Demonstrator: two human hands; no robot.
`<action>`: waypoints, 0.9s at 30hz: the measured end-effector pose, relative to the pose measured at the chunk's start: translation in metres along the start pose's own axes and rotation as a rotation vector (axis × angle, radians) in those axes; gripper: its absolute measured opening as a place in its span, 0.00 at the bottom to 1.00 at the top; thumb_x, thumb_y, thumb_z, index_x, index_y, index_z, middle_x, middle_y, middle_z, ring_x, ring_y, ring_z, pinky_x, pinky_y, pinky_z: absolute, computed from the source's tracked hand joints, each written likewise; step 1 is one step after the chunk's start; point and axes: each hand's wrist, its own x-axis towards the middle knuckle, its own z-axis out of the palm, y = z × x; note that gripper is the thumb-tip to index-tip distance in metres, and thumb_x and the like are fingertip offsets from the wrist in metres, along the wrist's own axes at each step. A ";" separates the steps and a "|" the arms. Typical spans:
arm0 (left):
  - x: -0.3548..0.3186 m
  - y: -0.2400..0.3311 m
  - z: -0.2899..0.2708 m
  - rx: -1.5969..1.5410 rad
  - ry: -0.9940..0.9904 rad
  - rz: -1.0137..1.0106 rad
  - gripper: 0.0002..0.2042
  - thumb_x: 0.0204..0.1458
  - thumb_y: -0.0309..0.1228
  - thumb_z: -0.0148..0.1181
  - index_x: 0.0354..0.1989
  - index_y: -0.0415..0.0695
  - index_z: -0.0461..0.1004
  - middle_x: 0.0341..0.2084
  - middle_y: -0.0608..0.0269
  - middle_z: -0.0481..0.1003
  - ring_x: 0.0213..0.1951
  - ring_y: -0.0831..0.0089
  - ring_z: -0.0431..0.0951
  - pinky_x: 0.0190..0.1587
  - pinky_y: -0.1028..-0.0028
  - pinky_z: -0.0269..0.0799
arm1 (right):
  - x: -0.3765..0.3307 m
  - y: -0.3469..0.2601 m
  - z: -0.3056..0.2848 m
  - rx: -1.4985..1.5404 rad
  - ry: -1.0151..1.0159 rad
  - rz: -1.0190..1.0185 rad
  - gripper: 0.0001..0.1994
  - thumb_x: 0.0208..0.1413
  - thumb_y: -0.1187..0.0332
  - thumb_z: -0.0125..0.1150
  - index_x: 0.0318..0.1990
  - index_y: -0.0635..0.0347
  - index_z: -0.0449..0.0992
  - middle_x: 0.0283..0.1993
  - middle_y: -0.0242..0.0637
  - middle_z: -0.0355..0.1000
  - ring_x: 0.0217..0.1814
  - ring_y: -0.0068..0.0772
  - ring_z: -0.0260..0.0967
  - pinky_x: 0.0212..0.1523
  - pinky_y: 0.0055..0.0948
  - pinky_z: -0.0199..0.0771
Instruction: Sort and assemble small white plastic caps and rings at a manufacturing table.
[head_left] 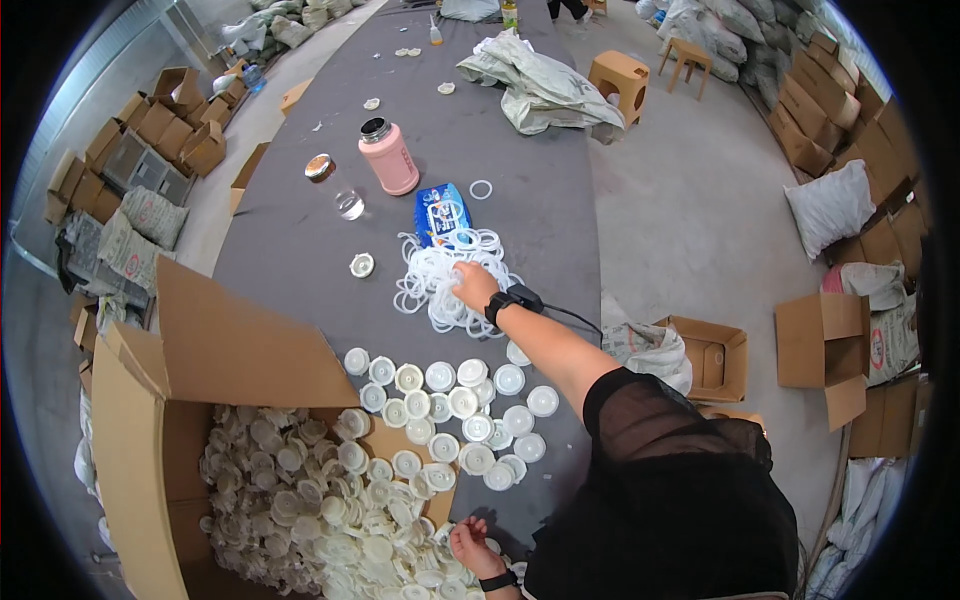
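My right hand (pixel 472 284) reaches forward into a heap of white rings (pixel 440 280) on the grey table (pixel 300 250), fingers closed among the rings. It wears a black wrist device. My left hand (pixel 467 543) rests low at the edge of an open cardboard box (pixel 150 430) full of white caps (pixel 300 500), fingers curled on the caps there. Between the hands, several white caps (pixel 450 405) lie spread in rows on the table.
A pink bottle (pixel 388 156), a small glass jar (pixel 349 203), a blue packet (pixel 441 212) and a lone cap (pixel 361 264) stand beyond the rings. Grey sacks (pixel 535 85) lie farther back. Cardboard boxes (pixel 825 345) and stools (pixel 619 80) stand on the floor to the right.
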 end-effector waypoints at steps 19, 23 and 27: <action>0.003 0.014 -0.087 0.030 0.111 0.308 0.04 0.48 0.27 0.50 0.26 0.40 0.66 0.21 0.64 0.69 0.23 0.79 0.68 0.27 0.80 0.64 | -0.244 -0.118 -0.053 0.955 -1.003 0.267 0.14 0.39 0.78 0.53 0.39 0.64 0.69 0.36 0.32 0.70 0.36 0.21 0.67 0.38 0.23 0.68; 0.029 0.036 -0.078 0.645 0.113 0.679 0.05 0.45 0.26 0.52 0.29 0.39 0.67 0.24 0.62 0.68 0.26 0.74 0.68 0.29 0.77 0.64 | -0.310 -0.100 -0.008 0.840 -1.019 0.245 0.13 0.38 0.75 0.57 0.36 0.64 0.70 0.31 0.33 0.71 0.33 0.23 0.68 0.35 0.22 0.68; 0.049 0.068 -0.039 1.145 0.045 1.054 0.09 0.40 0.25 0.53 0.32 0.39 0.67 0.28 0.57 0.69 0.35 0.63 0.68 0.42 0.66 0.59 | -0.332 -0.089 0.010 0.404 -0.881 -0.152 0.23 0.38 0.67 0.60 0.45 0.64 0.64 0.39 0.44 0.67 0.43 0.35 0.64 0.45 0.27 0.62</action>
